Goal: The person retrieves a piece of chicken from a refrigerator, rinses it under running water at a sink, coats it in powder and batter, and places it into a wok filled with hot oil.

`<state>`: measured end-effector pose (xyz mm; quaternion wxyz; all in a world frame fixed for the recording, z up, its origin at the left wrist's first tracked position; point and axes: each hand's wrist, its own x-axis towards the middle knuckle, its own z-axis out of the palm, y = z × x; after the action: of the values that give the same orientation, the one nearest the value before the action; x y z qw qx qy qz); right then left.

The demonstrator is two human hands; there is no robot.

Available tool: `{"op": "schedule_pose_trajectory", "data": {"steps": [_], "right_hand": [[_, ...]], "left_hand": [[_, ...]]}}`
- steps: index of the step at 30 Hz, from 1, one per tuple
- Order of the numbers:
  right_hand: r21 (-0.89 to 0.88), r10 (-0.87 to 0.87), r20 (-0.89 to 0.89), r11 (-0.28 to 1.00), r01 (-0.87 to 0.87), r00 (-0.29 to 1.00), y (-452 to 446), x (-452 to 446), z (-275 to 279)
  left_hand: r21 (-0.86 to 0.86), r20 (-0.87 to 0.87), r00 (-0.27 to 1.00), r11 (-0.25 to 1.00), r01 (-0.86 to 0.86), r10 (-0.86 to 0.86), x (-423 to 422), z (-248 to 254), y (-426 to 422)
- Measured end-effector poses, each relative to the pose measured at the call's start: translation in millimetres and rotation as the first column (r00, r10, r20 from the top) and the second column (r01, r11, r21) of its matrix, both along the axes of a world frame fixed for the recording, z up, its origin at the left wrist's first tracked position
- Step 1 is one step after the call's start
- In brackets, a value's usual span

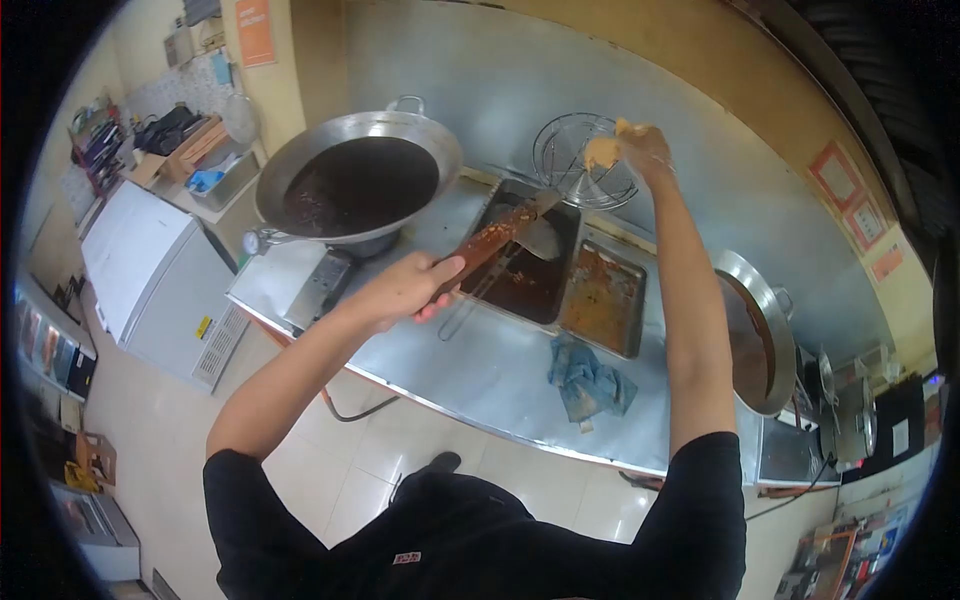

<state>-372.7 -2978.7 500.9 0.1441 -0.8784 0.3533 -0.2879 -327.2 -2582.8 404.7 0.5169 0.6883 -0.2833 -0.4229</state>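
Note:
My left hand (405, 290) is wrapped round the end of a long brown handle (485, 243), whose metal end reaches over a dark-stained tray (570, 245). Beyond the trays, my right hand (648, 155) is closed on an orange-yellow piece (603, 153), held over a round wire rack (562, 150). A skimmer (540, 240) lies in the dark tray. Beside that tray is a shallower tray (632, 300) with brown residue.
A large wok (448, 160) of dark liquid stands at the left and another wok (742, 265) at the right. A crumpled blue cloth (590, 380) lies near the steel table's front edge (450, 408). A white chest (150, 260) stands at the left.

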Motion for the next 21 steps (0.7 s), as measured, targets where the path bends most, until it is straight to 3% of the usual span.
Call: {"op": "schedule_pose_trajectory", "data": {"steps": [2, 8, 11, 15, 17, 21], "right_hand": [[0.044, 0.033, -0.017, 0.999, -0.032, 0.999, 17.0, 40.2, -3.4], [-0.118, 0.179, -0.285, 0.969, -0.219, 0.942, 48.2, 164.1, -34.1], [-0.186, 0.229, -0.16, 0.948, -0.258, 0.96, 59.4, 210.4, -33.8], [-0.2, 0.211, -0.136, 0.951, -0.235, 0.968, 112.5, 198.7, 25.6], [-0.275, 0.227, -0.126, 0.928, -0.253, 0.966, 108.5, 195.0, 41.7], [-0.345, 0.304, -0.142, 0.877, -0.335, 0.942, 125.0, 117.8, 74.4]], "left_hand": [[0.008, -0.014, 0.999, 0.999, -0.047, 0.047, -2.0, 16.1, 30.0], [0.028, -0.089, 0.978, 0.982, -0.186, 0.188, 12.3, 29.4, 113.6], [0.05, -0.154, 0.952, 0.964, -0.259, 0.264, 23.7, 30.7, 142.6], [0.041, -0.227, 0.907, 0.934, -0.356, 0.355, 46.2, 35.9, 166.0], [0.058, -0.162, 0.903, 0.917, -0.395, 0.399, 60.7, 38.8, 174.1], [0.044, -0.177, 0.865, 0.882, -0.47, 0.47, 87.8, 42.8, 179.3]]}}
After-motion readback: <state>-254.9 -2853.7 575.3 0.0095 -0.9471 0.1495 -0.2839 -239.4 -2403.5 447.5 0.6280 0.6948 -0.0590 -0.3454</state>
